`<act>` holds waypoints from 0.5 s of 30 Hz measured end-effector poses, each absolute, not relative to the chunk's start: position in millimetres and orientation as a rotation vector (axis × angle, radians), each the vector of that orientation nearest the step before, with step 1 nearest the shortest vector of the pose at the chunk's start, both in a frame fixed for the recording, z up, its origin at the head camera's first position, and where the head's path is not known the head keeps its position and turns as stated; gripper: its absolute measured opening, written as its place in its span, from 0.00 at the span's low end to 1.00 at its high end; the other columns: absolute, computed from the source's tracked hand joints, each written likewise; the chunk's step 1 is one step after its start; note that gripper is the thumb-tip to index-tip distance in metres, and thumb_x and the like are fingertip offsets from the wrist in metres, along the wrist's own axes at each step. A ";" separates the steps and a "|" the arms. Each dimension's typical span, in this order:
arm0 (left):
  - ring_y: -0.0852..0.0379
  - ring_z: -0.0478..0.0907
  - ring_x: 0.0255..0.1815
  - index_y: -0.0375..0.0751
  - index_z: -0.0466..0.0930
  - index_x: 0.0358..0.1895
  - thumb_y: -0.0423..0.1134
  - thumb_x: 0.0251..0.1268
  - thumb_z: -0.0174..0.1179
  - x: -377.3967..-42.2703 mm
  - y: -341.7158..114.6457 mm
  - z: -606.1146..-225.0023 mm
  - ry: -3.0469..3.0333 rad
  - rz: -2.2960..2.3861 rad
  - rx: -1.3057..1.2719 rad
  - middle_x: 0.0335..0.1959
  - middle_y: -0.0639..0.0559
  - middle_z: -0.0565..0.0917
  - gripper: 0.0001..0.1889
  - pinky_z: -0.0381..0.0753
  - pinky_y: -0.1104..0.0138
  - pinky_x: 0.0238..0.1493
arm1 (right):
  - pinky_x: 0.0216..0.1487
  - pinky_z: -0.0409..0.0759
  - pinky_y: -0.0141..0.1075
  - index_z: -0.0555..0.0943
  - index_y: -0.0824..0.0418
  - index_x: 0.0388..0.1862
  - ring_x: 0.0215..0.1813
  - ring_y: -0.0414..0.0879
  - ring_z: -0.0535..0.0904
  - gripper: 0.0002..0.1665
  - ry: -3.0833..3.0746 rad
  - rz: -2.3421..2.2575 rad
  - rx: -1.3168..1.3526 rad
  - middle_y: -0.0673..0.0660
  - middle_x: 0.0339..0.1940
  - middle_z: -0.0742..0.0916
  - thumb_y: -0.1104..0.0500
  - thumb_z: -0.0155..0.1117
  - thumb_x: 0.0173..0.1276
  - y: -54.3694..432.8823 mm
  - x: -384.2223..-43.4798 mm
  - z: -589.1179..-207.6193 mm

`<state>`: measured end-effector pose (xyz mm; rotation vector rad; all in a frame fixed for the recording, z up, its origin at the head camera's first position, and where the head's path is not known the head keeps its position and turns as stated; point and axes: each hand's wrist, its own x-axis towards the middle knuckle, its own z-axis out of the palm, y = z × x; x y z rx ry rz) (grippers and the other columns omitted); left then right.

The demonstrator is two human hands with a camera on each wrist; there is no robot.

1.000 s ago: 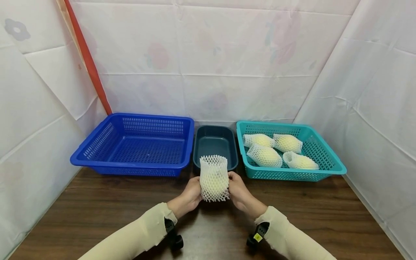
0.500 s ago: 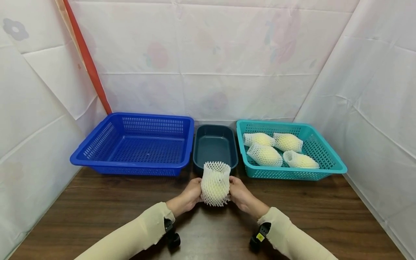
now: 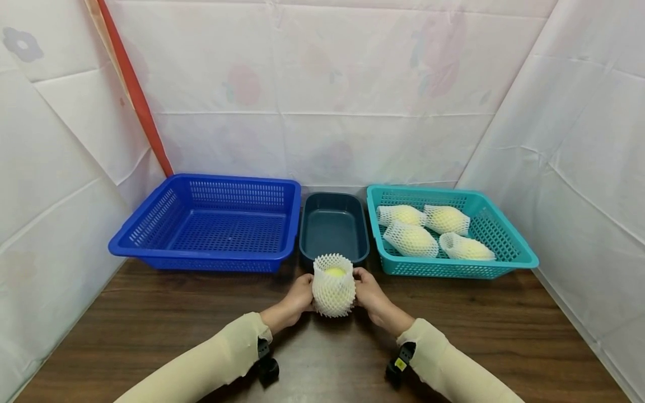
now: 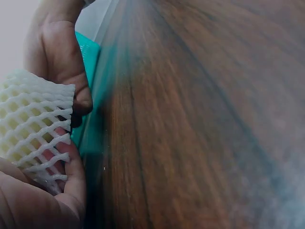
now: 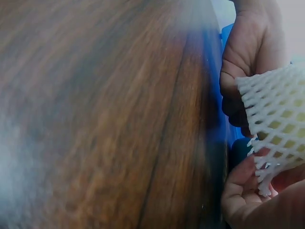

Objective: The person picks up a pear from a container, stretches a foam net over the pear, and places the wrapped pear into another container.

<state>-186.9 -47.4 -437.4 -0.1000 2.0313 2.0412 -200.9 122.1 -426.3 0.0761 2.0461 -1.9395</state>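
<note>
In front of me both hands hold a yellow fruit [image 3: 335, 272] in a white foam net sleeve [image 3: 333, 296], one hand on each side. My left hand [image 3: 296, 299] grips its left side and my right hand [image 3: 372, 298] its right. The sleeve's upper end gapes, and the fruit's rounded yellow top shows inside. In the left wrist view, the curled fingers [image 4: 74, 174] of the left hand lie under the sleeve's lower edge. The right wrist view has the right hand's fingers [image 5: 240, 183] against the netting too. Fruit kind is unclear.
Behind the hands stands a dark teal tray [image 3: 359, 260]. On the left is a blue basket [image 3: 211, 257] with slotted walls. A turquoise basket [image 3: 504, 260] to the right contains several net-wrapped yellow fruits [image 3: 414, 240]. White cloth walls [image 3: 322, 151] enclose the wooden table [image 3: 201, 313].
The sleeved fruit has come slightly lower in the head view and tipped, so the sleeve's opening faces me more and the yellow top now shows. Both hands keep their grip.
</note>
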 end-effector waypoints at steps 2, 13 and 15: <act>0.58 0.70 0.22 0.31 0.69 0.41 0.35 0.73 0.45 -187.3 -46.8 -436.5 2.010 2.051 -0.109 0.24 0.50 0.72 0.08 0.73 0.66 0.24 | 0.31 0.75 0.37 0.68 0.69 0.54 0.31 0.45 0.76 0.15 2.004 -1.966 0.094 0.59 0.39 0.79 0.65 0.50 0.71 121.4 -200.5 -424.5; 0.57 0.75 0.28 0.33 0.73 0.44 0.28 0.69 0.47 -188.5 -46.3 -438.2 1.717 2.244 -0.095 0.26 0.52 0.77 0.07 0.75 0.62 0.30 | 0.33 0.73 0.37 0.70 0.60 0.52 0.33 0.45 0.76 0.11 1.808 -2.097 0.092 0.55 0.35 0.79 0.60 0.49 0.73 115.2 -195.3 -416.6; 0.57 0.76 0.30 0.34 0.74 0.45 0.29 0.70 0.47 -187.2 -46.9 -436.7 1.648 2.280 -0.085 0.28 0.53 0.78 0.07 0.75 0.62 0.32 | 0.32 0.73 0.37 0.71 0.61 0.52 0.32 0.45 0.75 0.11 1.905 -2.077 0.058 0.55 0.37 0.78 0.61 0.47 0.74 114.7 -193.9 -413.9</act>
